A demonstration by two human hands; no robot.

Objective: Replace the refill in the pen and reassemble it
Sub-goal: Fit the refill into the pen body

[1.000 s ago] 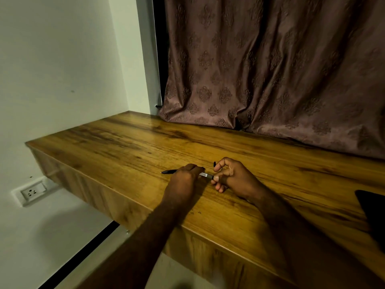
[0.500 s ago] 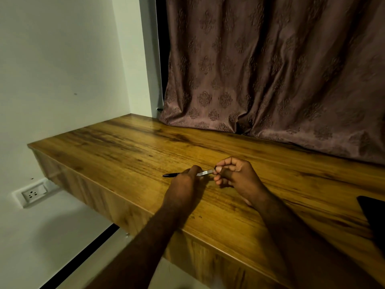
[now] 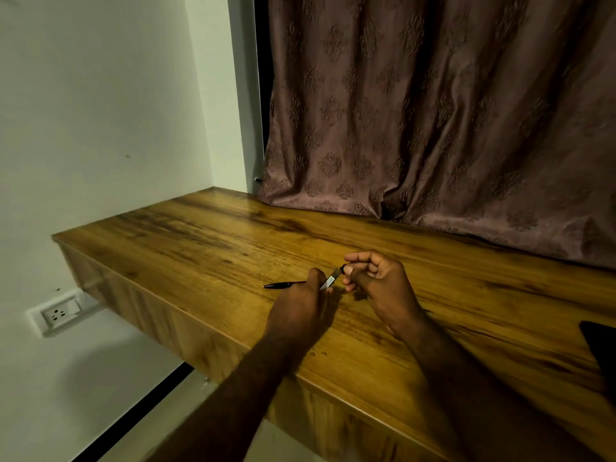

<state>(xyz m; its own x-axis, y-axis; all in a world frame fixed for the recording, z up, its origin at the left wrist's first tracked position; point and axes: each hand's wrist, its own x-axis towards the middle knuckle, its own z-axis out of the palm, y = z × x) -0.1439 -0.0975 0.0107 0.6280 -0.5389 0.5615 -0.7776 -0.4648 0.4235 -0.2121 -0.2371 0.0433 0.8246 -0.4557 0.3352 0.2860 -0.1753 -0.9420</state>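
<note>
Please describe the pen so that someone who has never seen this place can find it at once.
Look at the wooden desk before the curtain. Near its front edge, the left hand and right hand meet. The pen is the thin black stick pointing left from the left hand.

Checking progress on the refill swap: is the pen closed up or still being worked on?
Cannot tell. The left hand grips the pen mid-barrel; the right hand pinches its other end, and fingers hide any joint.
</note>
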